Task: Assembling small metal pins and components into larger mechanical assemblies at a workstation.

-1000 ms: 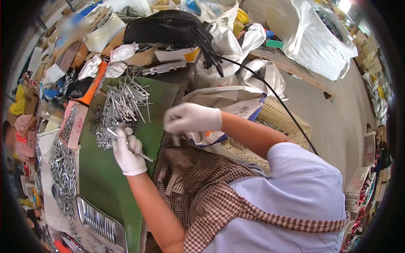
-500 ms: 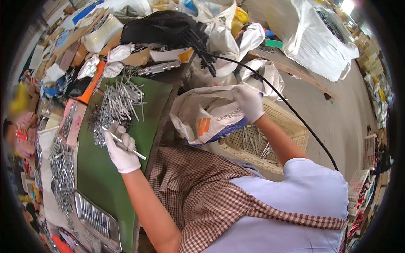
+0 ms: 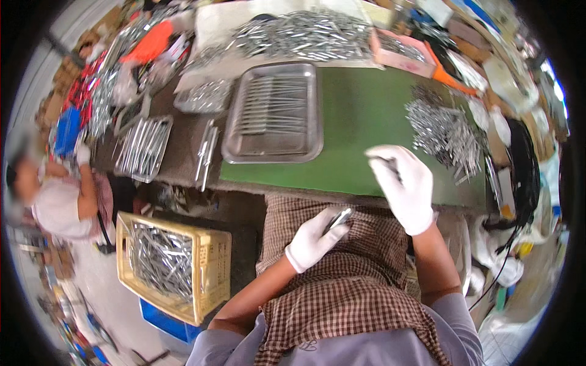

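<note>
My left hand (image 3: 314,242), in a white glove, is closed round a slim silver metal rod (image 3: 339,218) in front of the checked apron. The rod's lower part is hidden in the fingers. Over the near edge of the green mat (image 3: 357,116) my gloved right hand (image 3: 408,186) is closed, thumb and fingertips together. Something dark shows between its fingers, too blurred to name. Right of that hand lies a heap of thin silver metal parts (image 3: 445,131). Beyond both hands, a steel tray (image 3: 273,152) holds a row of slim silver rods (image 3: 274,104).
A yellow crate (image 3: 210,268) full of metal pieces stands at the left. More rods fill a small tray (image 3: 143,149). A pink box (image 3: 406,52) and a large pile of metal parts (image 3: 305,36) lie at the back. Another person (image 3: 67,201) works at far left.
My view has swung left. My right hand has left the white sack and is now over the mat's edge. My left hand still holds a silver rod, now nearer the apron.
</note>
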`<state>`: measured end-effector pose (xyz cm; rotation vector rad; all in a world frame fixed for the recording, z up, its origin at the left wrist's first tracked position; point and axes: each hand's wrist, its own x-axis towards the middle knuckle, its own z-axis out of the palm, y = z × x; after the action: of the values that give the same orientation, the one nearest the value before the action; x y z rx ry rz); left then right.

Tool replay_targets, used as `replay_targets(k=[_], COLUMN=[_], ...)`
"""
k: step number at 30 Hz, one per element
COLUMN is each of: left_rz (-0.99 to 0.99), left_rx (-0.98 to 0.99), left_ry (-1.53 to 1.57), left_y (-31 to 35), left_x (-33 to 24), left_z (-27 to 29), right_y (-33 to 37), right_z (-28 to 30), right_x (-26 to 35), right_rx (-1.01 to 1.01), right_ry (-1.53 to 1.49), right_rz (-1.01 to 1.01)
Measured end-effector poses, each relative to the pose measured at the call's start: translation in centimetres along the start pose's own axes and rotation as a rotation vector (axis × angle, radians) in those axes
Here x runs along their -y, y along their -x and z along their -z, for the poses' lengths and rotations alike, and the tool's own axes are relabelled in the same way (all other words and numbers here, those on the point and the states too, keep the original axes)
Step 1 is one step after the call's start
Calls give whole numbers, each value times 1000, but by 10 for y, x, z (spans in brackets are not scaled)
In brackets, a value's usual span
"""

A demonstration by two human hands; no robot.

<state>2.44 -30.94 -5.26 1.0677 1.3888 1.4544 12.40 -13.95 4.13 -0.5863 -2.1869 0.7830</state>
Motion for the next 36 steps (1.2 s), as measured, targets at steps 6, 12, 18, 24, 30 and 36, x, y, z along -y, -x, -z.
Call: replay_targets(k=[6, 12, 18, 24, 30, 36], left_rz=[160, 124, 69, -93, -243, -315], left_rx=[-219, -233, -211, -317, -321, -261], left_ry=[-112, -396, -421, -462, -464, -393], left_y=[56, 60, 52, 34, 14, 1], left_x=[11, 8, 3, -18, -32, -34], left_z=[37, 48, 54, 57, 55, 36], right_y=[-83, -120, -116, -112, -61, -13], right_z=[-111, -163, -168, -124, -17, 5], right_x=[5, 8, 17, 20, 43, 35], right_rx=[300, 583, 675, 454, 300, 163], right_ry=[86, 399, 521, 156, -714, -609], right_rz=[355, 289, 272, 243, -287, -246])
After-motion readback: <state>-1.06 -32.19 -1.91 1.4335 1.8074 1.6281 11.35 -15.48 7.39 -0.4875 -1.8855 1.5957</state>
